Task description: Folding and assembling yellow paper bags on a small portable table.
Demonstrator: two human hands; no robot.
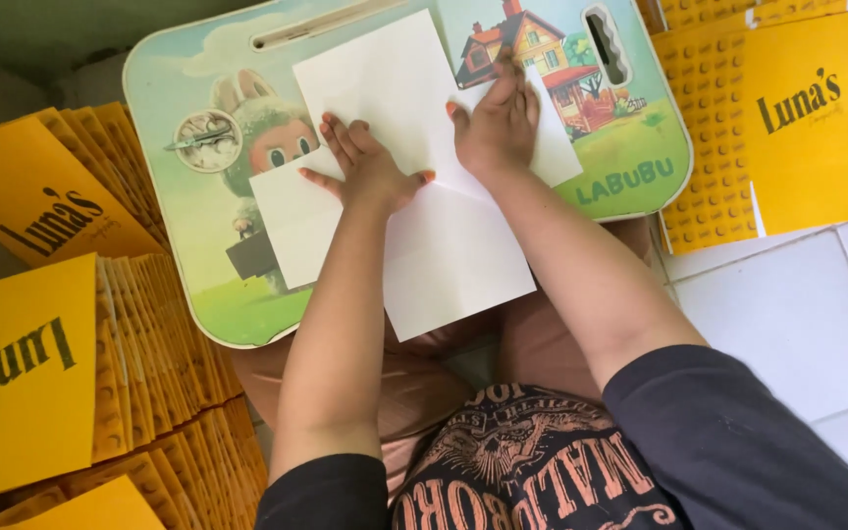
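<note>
**Paper pressed flat on lap table**

Paper [444, 245], white, thin, lies across the middle of the small lap table [164, 196], its lower corner hanging past the near edge over the person's knees. Several sheets or folded flaps overlap; I cannot tell how many. Faint crease lines show across the upper part.

Left hand [365, 169] rests palm down on it, fingers spread, thumb out to the side. Right hand [498, 123] also lies flat, fingers together and pointing away, pressing near a fold line. Neither pinches anything.

Handling, as a judgement: light, limp, easily creased, likely to slide on the glossy printed tabletop unless held down. Flat palm pressure suits it; to lift, take a free corner or edge between thumb and fingertip, such as the overhanging lower corner.

Around it: stacks of flat yellow cards [22, 373] fanned on the floor to the left, more yellow ones [797, 118] on the white floor tiles [787, 324] to the right.
</note>
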